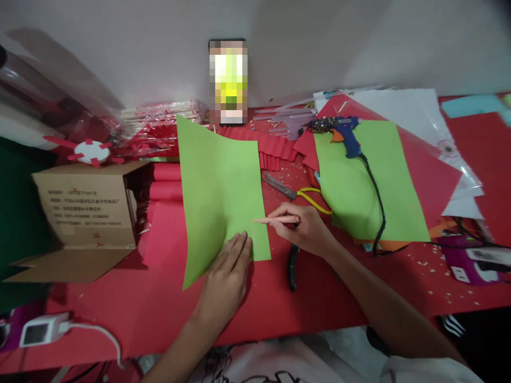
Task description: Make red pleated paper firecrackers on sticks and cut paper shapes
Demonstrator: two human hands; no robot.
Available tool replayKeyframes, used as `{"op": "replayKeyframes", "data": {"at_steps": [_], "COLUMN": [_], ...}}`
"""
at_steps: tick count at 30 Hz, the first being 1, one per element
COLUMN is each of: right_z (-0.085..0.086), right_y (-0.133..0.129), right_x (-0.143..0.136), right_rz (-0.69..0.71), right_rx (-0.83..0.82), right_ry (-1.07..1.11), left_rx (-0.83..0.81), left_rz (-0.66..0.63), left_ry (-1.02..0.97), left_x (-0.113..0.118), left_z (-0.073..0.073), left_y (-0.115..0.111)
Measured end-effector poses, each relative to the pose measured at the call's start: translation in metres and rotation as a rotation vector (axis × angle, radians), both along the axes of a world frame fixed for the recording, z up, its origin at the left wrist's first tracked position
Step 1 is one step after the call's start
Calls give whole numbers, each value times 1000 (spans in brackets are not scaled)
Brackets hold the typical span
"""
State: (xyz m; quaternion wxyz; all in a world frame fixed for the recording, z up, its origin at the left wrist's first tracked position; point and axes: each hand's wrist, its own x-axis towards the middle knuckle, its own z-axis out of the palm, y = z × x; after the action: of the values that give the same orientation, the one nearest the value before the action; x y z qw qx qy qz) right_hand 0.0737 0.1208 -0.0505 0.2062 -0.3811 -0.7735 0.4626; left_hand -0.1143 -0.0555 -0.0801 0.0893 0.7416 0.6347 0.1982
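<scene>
A person's right hand (306,230) pinches a pencil (281,219), its tip at a green sheet (223,181) near the right edge, while the left hand (229,263) lies flat on the lower part, fingers together. The sheet sits mid-desk (255,316), its left side curling upward. Scissors (290,191) with yellow handles lie just beyond the right hand. At left, a cardboard box (88,207) carries several printed lines, apparently Chinese, too blurred to read. A blue glue gun (346,133), its small label illegible, rests on a second green sheet (371,186). Black cloth (479,338) at lower right shows white stripes.
</scene>
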Motion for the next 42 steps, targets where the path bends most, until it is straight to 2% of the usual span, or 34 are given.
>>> {"op": "replayKeyframes", "data": {"at_steps": [3, 13, 18, 26, 36, 42], "right_z": [0, -5, -6, -1, -3, -1], "right_y": [0, 1, -1, -2, -2, -1], "right_x": [1, 3, 1, -1, 0, 0], "right_rz": [25, -86, -59, -14, 21, -17], "right_rx": [-12, 29, 71, 88, 67, 50], "right_ry": [10, 78, 47, 41, 38, 23], "left_rx": [8, 3, 5, -23, -32, -34], "left_rz": [-6, -23, -37, -54, -44, -56], "left_ry": [13, 35, 111, 201, 191, 183], "left_x": [0, -2, -3, -1, -1, -2], "left_z": [0, 3, 10, 21, 22, 21], "left_y": [1, -3, -3, 13, 14, 15]}}
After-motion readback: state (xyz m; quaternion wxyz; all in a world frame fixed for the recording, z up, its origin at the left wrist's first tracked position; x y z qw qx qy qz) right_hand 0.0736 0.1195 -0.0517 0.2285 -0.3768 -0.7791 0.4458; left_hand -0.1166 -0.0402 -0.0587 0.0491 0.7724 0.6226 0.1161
